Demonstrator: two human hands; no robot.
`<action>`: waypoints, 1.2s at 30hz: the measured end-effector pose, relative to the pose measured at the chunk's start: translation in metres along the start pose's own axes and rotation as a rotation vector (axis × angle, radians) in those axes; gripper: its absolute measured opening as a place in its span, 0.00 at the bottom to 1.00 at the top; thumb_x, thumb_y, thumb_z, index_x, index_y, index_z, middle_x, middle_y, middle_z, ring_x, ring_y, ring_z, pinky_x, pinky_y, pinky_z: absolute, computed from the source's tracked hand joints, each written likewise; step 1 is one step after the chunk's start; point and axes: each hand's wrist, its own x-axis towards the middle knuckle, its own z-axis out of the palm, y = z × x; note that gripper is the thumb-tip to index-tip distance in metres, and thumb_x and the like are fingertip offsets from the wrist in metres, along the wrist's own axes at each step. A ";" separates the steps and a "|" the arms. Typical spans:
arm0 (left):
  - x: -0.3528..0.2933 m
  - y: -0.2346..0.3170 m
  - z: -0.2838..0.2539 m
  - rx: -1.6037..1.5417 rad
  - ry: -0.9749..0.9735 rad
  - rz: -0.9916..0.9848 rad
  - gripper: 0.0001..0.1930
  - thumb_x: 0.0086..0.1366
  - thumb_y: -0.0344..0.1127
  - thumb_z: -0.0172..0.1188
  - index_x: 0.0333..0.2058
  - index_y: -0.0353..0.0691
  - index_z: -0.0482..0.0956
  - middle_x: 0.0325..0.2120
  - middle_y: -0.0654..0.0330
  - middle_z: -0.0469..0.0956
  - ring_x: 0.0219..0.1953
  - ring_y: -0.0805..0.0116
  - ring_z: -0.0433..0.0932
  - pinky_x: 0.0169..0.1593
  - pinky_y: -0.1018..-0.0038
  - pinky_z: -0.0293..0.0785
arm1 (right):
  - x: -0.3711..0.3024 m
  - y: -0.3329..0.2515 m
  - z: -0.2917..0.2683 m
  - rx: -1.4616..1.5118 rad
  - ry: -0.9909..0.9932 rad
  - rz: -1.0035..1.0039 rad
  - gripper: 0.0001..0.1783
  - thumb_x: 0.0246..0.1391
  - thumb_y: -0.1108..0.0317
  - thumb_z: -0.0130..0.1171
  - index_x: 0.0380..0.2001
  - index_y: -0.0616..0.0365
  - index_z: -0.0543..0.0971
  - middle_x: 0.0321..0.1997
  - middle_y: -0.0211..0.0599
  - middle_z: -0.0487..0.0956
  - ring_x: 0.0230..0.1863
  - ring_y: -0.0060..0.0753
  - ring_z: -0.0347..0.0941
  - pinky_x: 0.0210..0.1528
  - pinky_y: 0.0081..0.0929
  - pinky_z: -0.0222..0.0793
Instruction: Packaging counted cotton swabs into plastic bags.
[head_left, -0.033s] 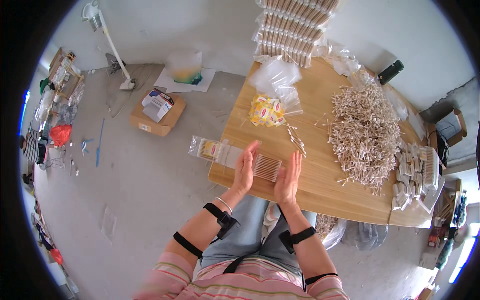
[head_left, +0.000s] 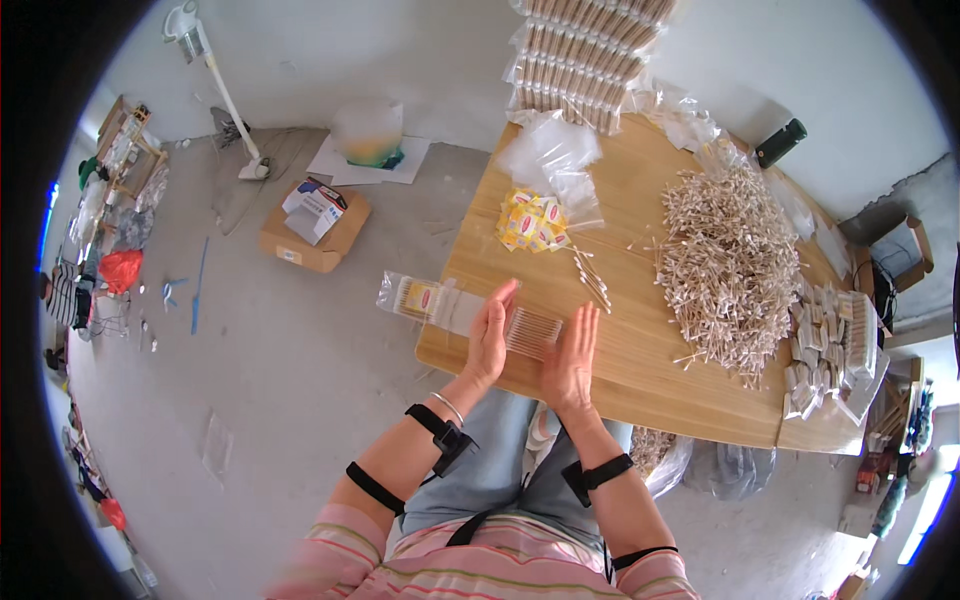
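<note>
A neat flat row of cotton swabs lies near the table's front left edge, between my two palms. My left hand stands on edge at the row's left end, fingers stretched out together. At the right end my right hand is held the same way, palm turned inward, close against the tips. Left of my left hand lies a clear plastic sleeve. Beside it, a clear pack of swabs with a yellow card reaches past the table edge. A few loose swabs lie beyond my right hand.
On the wooden table are yellow cards, clear bags, a large heap of swabs and bundled packs at right. Stacked swab packs rise at the back. A cardboard box sits on the floor.
My right hand has shifted slightly left, nearer to the right end of the swab row. My left hand stays about where it was.
</note>
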 end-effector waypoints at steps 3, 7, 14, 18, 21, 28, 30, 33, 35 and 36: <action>0.002 0.003 -0.003 0.049 -0.036 -0.029 0.35 0.71 0.57 0.39 0.63 0.29 0.56 0.63 0.48 0.57 0.67 0.61 0.54 0.69 0.67 0.47 | -0.007 -0.008 -0.001 -0.464 -0.244 -0.132 0.41 0.60 0.50 0.47 0.63 0.76 0.53 0.70 0.64 0.48 0.73 0.60 0.39 0.72 0.47 0.36; 0.004 0.003 -0.003 0.137 -0.113 -0.005 0.34 0.72 0.56 0.37 0.63 0.30 0.57 0.64 0.48 0.58 0.68 0.60 0.53 0.69 0.66 0.46 | -0.007 -0.015 0.002 -0.622 -0.350 -0.170 0.47 0.57 0.44 0.48 0.63 0.76 0.52 0.70 0.64 0.47 0.73 0.59 0.38 0.72 0.49 0.33; -0.014 0.017 -0.018 0.469 -0.103 0.054 0.24 0.73 0.46 0.41 0.58 0.33 0.66 0.62 0.49 0.60 0.65 0.53 0.58 0.65 0.63 0.55 | -0.008 -0.019 -0.001 -0.619 -0.361 -0.154 0.55 0.49 0.37 0.55 0.64 0.75 0.51 0.70 0.64 0.47 0.73 0.57 0.38 0.72 0.48 0.33; -0.051 0.032 -0.037 1.118 -0.159 0.404 0.19 0.65 0.39 0.56 0.53 0.39 0.71 0.50 0.50 0.68 0.53 0.50 0.66 0.58 0.62 0.63 | -0.009 -0.018 0.000 -0.618 -0.342 -0.161 0.56 0.49 0.36 0.54 0.64 0.75 0.51 0.70 0.64 0.47 0.73 0.57 0.38 0.72 0.48 0.33; -0.068 0.044 -0.040 1.393 -0.356 0.338 0.23 0.62 0.45 0.58 0.53 0.42 0.72 0.46 0.54 0.66 0.48 0.54 0.66 0.55 0.59 0.60 | -0.008 -0.020 -0.001 -0.655 -0.364 -0.151 0.56 0.50 0.35 0.53 0.64 0.75 0.51 0.70 0.63 0.47 0.73 0.56 0.39 0.73 0.47 0.33; -0.070 0.048 -0.040 1.344 -0.424 0.364 0.23 0.62 0.47 0.59 0.54 0.45 0.72 0.36 0.58 0.68 0.41 0.57 0.66 0.49 0.61 0.60 | -0.006 -0.021 0.000 -0.686 -0.414 -0.113 0.57 0.52 0.32 0.47 0.65 0.74 0.48 0.72 0.60 0.42 0.74 0.54 0.33 0.73 0.45 0.29; -0.069 0.047 -0.040 1.346 -0.409 0.389 0.25 0.61 0.48 0.59 0.55 0.46 0.72 0.33 0.59 0.69 0.40 0.58 0.67 0.48 0.62 0.60 | -0.006 -0.021 0.001 -0.699 -0.420 -0.112 0.56 0.53 0.32 0.46 0.65 0.74 0.47 0.72 0.60 0.41 0.74 0.53 0.32 0.73 0.45 0.29; -0.068 0.052 -0.032 1.382 -0.420 0.317 0.26 0.61 0.50 0.59 0.56 0.47 0.72 0.34 0.58 0.69 0.41 0.59 0.67 0.48 0.62 0.59 | -0.006 -0.022 0.000 -0.701 -0.435 -0.098 0.55 0.54 0.34 0.45 0.65 0.74 0.47 0.73 0.59 0.40 0.75 0.53 0.31 0.74 0.44 0.28; -0.067 0.053 -0.024 1.415 -0.410 0.300 0.26 0.61 0.50 0.58 0.56 0.48 0.72 0.35 0.58 0.69 0.42 0.59 0.67 0.48 0.61 0.59 | -0.006 -0.023 0.000 -0.688 -0.443 -0.085 0.54 0.55 0.35 0.45 0.66 0.74 0.46 0.73 0.58 0.40 0.75 0.53 0.31 0.74 0.44 0.28; -0.067 0.053 -0.022 1.449 -0.403 0.284 0.26 0.62 0.51 0.58 0.56 0.48 0.72 0.35 0.58 0.69 0.42 0.59 0.67 0.49 0.61 0.58 | -0.006 -0.022 0.000 -0.696 -0.445 -0.083 0.54 0.55 0.36 0.45 0.66 0.74 0.46 0.73 0.58 0.40 0.75 0.52 0.30 0.74 0.44 0.28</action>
